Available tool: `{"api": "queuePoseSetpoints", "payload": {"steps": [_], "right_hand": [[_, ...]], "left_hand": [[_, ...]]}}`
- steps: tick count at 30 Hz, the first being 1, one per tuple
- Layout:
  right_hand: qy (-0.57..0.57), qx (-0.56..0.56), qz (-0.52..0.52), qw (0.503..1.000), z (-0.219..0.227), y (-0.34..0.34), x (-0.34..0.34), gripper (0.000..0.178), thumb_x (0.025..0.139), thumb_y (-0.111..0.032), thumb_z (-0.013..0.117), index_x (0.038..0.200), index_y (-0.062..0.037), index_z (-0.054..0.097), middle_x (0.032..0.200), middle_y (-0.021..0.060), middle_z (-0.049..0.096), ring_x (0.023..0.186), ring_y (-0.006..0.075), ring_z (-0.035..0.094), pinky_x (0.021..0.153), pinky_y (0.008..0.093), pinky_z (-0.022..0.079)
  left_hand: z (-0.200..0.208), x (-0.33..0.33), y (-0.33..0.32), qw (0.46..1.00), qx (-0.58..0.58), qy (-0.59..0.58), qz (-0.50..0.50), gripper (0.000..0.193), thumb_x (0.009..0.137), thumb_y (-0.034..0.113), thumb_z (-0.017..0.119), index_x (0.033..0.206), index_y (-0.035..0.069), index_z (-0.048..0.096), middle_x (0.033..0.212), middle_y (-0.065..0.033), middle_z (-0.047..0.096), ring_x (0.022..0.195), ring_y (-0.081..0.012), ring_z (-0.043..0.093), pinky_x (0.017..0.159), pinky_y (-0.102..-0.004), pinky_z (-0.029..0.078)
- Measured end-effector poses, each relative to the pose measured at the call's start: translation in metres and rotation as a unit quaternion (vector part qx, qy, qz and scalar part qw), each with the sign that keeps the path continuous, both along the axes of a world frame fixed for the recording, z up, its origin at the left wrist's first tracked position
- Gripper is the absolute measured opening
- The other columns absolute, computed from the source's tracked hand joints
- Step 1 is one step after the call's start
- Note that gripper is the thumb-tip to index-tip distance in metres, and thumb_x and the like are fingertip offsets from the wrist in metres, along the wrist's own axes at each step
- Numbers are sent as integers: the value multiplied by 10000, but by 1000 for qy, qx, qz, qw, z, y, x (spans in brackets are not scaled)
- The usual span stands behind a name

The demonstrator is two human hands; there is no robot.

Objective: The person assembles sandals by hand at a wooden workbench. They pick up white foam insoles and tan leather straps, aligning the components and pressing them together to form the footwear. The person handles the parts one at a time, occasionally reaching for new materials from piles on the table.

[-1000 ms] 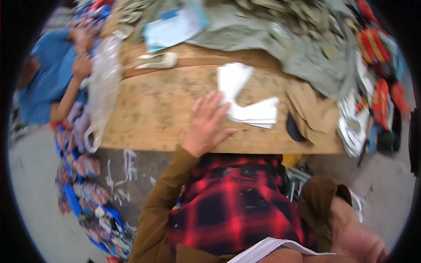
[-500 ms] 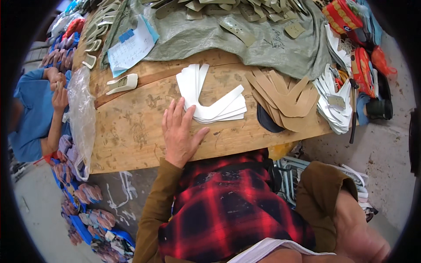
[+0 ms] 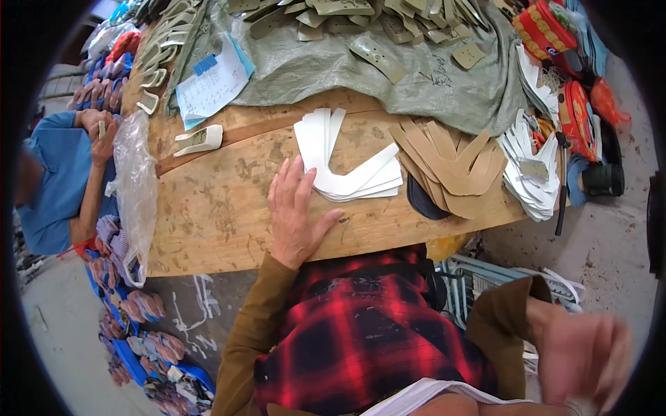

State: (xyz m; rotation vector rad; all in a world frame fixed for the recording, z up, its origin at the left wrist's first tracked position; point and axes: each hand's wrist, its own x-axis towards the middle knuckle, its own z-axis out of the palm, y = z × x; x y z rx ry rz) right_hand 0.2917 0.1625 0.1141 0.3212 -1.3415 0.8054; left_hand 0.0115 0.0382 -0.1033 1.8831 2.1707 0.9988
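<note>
My left hand (image 3: 297, 216) lies flat on the wooden table with its fingers spread. Its fingertips touch the left edge of a stack of white V-shaped cut pieces (image 3: 347, 183), fanned slightly at the arms. To the right of that stack lie brown V-shaped pieces (image 3: 466, 173), partly over a dark curved piece (image 3: 422, 200). My right hand (image 3: 579, 350) is off the table at the lower right, smeared by motion. Whether it holds anything cannot be made out.
A grey-green woven sack (image 3: 298, 69) with many olive curved pieces covers the table's far side. A written sheet (image 3: 211, 87) and a pale strap-like piece (image 3: 199, 140) lie left. More white pieces (image 3: 531, 180) and a dark rod (image 3: 561, 184) sit right. A co-worker in blue (image 3: 66, 180) works at left.
My left hand and the white stack have shifted slightly right together. My right hand has lifted and swung outward at the lower right. The view has tilted a little.
</note>
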Motion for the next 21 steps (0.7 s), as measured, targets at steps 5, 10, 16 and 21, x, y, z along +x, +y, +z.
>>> {"api": "queuePoseSetpoints", "payload": {"steps": [5,10,16,21], "right_hand": [[-385,-254,-237,855,-96,20,10,373,825,-218,620,1087,43,573,1088,142,610,1031,265,568,950,375,426],[-550,-279,-224,755,-135,-4,9,340,839,-146,612,1136,16,580,1108,148,621,1041,260,589,933,360,445],[-619,-80,-263,736,-154,-17,-8,665,805,-385,735,1304,-28,478,1309,170,519,1229,365,485,1044,467,367],[-662,-27,-312,681,-154,12,29,922,758,-488,743,1444,-40,320,1465,182,364,1381,375,320,1141,501,240]], "left_hand": [[4,-2,-1,999,-10,31,-34,801,759,354,778,1402,50,409,1509,-182,348,1402,-395,298,1131,-513,236],[6,-4,11,987,-110,85,-77,912,764,558,690,1438,33,370,1533,-167,323,1432,-384,244,1159,-532,148],[13,5,-29,973,-164,97,-128,1003,708,689,655,1392,-1,409,1534,-150,327,1438,-386,222,1158,-587,95],[-3,8,-62,974,-137,129,-127,775,752,506,725,1334,55,485,1474,-130,418,1403,-381,305,1147,-571,158]]}}
